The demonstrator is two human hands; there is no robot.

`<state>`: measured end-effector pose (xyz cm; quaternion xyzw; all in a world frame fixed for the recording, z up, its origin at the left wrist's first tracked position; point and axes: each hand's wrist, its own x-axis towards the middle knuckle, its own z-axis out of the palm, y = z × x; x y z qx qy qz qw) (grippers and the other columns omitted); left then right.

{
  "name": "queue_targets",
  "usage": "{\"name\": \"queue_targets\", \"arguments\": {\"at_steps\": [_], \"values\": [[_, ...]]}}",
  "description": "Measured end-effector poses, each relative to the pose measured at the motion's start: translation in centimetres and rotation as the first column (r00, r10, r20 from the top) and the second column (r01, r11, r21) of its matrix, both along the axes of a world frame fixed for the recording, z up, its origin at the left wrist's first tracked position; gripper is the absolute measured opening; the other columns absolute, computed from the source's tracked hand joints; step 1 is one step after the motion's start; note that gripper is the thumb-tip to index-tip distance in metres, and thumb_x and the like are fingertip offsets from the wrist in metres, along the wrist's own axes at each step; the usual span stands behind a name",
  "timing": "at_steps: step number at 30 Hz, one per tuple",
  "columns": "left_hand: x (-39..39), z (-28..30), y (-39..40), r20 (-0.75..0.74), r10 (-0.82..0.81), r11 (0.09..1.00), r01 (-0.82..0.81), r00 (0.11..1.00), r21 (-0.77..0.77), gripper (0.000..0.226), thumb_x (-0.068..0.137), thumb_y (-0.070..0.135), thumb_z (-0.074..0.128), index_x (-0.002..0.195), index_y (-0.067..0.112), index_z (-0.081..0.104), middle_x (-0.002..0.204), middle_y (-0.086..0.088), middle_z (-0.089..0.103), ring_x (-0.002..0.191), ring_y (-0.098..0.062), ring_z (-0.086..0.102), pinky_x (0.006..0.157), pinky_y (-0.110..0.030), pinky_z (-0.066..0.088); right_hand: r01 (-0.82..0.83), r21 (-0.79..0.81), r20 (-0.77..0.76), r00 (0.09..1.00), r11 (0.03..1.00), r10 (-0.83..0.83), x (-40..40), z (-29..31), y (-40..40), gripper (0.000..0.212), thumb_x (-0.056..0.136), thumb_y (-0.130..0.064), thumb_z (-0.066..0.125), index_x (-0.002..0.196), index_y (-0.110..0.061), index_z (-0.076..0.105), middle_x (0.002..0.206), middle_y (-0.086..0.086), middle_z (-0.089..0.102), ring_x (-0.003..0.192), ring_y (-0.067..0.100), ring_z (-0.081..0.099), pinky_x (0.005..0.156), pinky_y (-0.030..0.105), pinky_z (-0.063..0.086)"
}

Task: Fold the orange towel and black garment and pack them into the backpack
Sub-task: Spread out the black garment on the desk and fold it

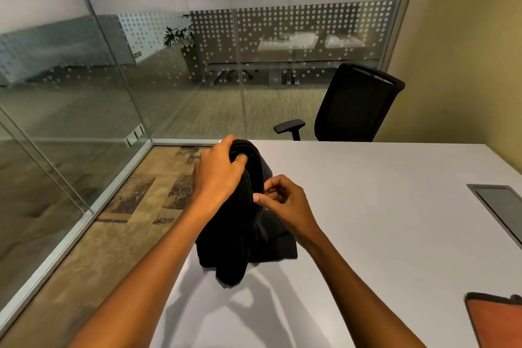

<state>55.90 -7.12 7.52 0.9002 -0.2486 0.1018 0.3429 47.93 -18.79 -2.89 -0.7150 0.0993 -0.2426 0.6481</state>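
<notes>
The soft black backpack (240, 229) stands upright near the white worktop's (367, 206) left edge, long axis vertical. The left hand (219, 169) clamps its top; the right hand (282, 200) pinches its side. A folded orange towel (497, 322) lies at the worktop's near right corner.

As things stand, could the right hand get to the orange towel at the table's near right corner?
Probably yes. The right hand pinches something small at the black backpack, so it must let go first. The white table between it and the orange towel is bare.

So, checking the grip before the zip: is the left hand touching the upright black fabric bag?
Touching. The head view shows the left hand curled over the top of the black bag, thumb pressed into it.
</notes>
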Motion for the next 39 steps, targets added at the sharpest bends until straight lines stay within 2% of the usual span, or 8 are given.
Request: {"name": "queue_targets", "arguments": {"at_steps": [6,10,15,18,23,29,34,39], "values": [[1.4,4.3,2.0,-0.065,0.040,0.962,-0.056,0.997,-0.269,0.028,0.085,0.018,0.055,0.112,0.013,0.060,0.095,-0.011,0.066,0.088,-0.034,0.061,0.075,-0.041,0.050,0.009,-0.184,-0.085,0.996,0.983,-0.025,1.2,-3.7,2.1,0.041,0.069,-0.027,0.084,0.105,-0.022,0.064,0.091,-0.004,0.065,0.084,0.010,0.062,0.078,0.017,0.051],[2.6,6.6,3.4,-0.099,-0.050,0.897,0.001,0.994,-0.443,0.016,0.086,0.015,0.052,0.099,0.018,0.060,0.069,0.003,0.056,0.058,-0.019,0.051,0.051,-0.029,0.038,0.049,-0.265,-0.190,0.977,0.963,-0.102,2.3,-5.2,3.4,0.050,0.072,-0.027,0.081,0.117,-0.019,0.059,0.108,-0.002,0.057,0.094,0.010,0.057,0.084,0.018,0.048],[3.2,8.5,4.8,-0.131,-0.074,0.818,-0.015,0.989,-0.575,0.014,0.089,0.011,0.049,0.092,0.022,0.058,0.064,0.005,0.051,0.045,-0.012,0.040,0.037,-0.024,0.031,0.145,-0.244,-0.186,0.963,0.959,-0.193,2.9,-5.4,4.2,0.020,0.075,-0.027,0.079,0.090,-0.025,0.066,0.097,-0.007,0.062,0.089,0.005,0.059,0.083,0.020,0.048],[3.7,8.8,5.8,-0.198,-0.066,0.775,-0.075,0.978,-0.628,0.016,0.091,0.011,0.048,0.092,0.023,0.058,0.068,0.006,0.052,0.046,-0.010,0.039,0.040,-0.023,0.032,0.028,-0.221,-0.212,0.974,0.975,-0.076,2.4,-5.1,4.3,0.015,0.075,-0.027,0.079,0.071,-0.028,0.064,0.084,-0.005,0.066,0.081,0.008,0.063,0.079,0.022,0.050],[3.9,9.0,6.5,-0.178,-0.097,0.731,-0.051,0.979,-0.681,0.026,0.093,0.009,0.044,0.082,0.031,0.052,0.073,0.010,0.052,0.049,-0.005,0.040,0.042,-0.018,0.035,-0.256,0.093,-0.208,0.940,0.962,0.271,0.4,-4.5,7.5,0.019,0.087,-0.026,0.068,0.079,-0.009,0.066,0.091,0.001,0.065,0.079,0.015,0.068,0.064,0.028,0.056],[3.3,9.6,6.5,-0.134,-0.176,0.696,0.027,0.975,-0.717,0.026,0.094,0.008,0.044,0.080,0.029,0.053,0.070,0.011,0.050,0.046,0.000,0.039,0.041,-0.017,0.033,0.352,-0.093,-0.127,0.924,0.931,-0.362,2.5,-4.1,6.5,0.021,0.084,-0.015,0.069,0.095,-0.028,0.056,0.084,0.004,0.059,0.067,0.017,0.062,0.066,0.028,0.055],[3.2,9.6,6.8,-0.139,-0.200,0.676,0.034,0.970,-0.736,0.028,0.094,0.006,0.043,0.082,0.029,0.053,0.072,0.011,0.051,0.048,0.000,0.040,0.040,-0.014,0.033,0.130,-0.275,-0.233,0.952,0.953,-0.197,4.3,-3.6,5.0,0.024,0.084,-0.023,0.071,0.105,-0.024,0.061,0.107,-0.007,0.049,0.094,0.012,0.058,0.084,0.021,0.050],[6.6,8.1,8.0,-0.225,-0.031,0.745,-0.128,0.974,-0.655,0.015,0.091,0.012,0.047,0.096,0.021,0.058,0.068,0.005,0.052,0.043,-0.008,0.042,0.045,-0.024,0.038,0.185,-0.228,-0.275,0.930,0.956,-0.246,3.0,-3.2,3.6,0.010,0.082,-0.025,0.071,0.077,-0.021,0.062,0.078,-0.004,0.066,0.072,0.010,0.061,0.069,0.025,0.048]]}}
